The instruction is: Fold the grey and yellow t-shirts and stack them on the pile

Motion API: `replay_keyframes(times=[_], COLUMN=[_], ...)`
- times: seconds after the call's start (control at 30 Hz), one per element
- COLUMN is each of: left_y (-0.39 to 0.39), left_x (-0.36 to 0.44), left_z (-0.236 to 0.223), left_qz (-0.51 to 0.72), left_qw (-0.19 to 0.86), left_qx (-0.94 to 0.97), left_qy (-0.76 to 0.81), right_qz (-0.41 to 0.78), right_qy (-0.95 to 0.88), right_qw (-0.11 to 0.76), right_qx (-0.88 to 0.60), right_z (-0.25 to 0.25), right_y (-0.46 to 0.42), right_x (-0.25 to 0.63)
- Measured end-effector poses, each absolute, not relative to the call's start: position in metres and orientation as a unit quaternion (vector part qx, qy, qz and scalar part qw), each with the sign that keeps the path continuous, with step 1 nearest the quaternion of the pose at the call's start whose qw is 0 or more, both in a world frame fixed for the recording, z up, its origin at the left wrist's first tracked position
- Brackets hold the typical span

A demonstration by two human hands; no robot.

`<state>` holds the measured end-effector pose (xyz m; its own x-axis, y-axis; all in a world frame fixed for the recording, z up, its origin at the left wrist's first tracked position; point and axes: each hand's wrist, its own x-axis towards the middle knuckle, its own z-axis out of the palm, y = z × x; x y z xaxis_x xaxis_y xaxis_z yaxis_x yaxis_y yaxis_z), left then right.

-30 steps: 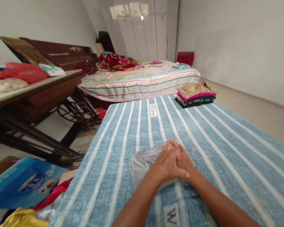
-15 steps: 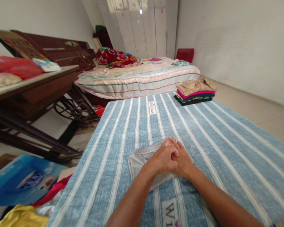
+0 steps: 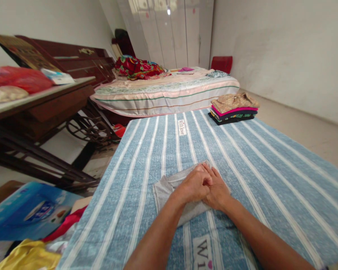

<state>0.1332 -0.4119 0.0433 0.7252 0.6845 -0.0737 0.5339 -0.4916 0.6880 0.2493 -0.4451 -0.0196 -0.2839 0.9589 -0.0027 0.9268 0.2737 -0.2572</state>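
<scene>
A folded grey garment (image 3: 165, 193), which looks like a shirt, lies on the blue-and-white striped cover in front of me. Over its far right part, my left hand (image 3: 195, 184) is curled closed against the right one; its fingertips are hidden, so whatever it grips cannot be made out. My right hand (image 3: 218, 190) rests flat on the garment with its fingers stretched forward, partly covered by the left. Farther off, at the cover's far right corner, stands a stack of folded clothes (image 3: 234, 107) with a tan patterned piece on top.
The striped cover (image 3: 135, 157) spreads over the surface under my hands. Beyond it is a bed (image 3: 169, 95) with a red floral blanket (image 3: 138, 68). On the left stand a sewing-machine table (image 3: 59, 99), a blue box (image 3: 30, 213) and a yellow cloth (image 3: 28, 257).
The camera view has shifted very slightly. Both hands stay in the same place on the grey garment.
</scene>
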Motion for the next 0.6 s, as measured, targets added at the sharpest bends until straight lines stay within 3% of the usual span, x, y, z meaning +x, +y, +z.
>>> replay_keyframes(times=[0.2,0.6], left_y=[-0.425,-0.419], left_x=[0.139,0.133], left_z=[0.053,0.042], left_qz=[0.07,0.116], left_qw=[0.335,0.353], left_qx=[0.831,0.85], left_qy=[0.439,0.374], right_qz=[0.068,0.079], right_qy=[-0.802,-0.799], right_qw=[0.068,0.063], right_qx=[-0.589,-0.592], right_z=[-0.028,-0.022], right_y=[-0.442,-0.445], right_x=[0.251,0.25])
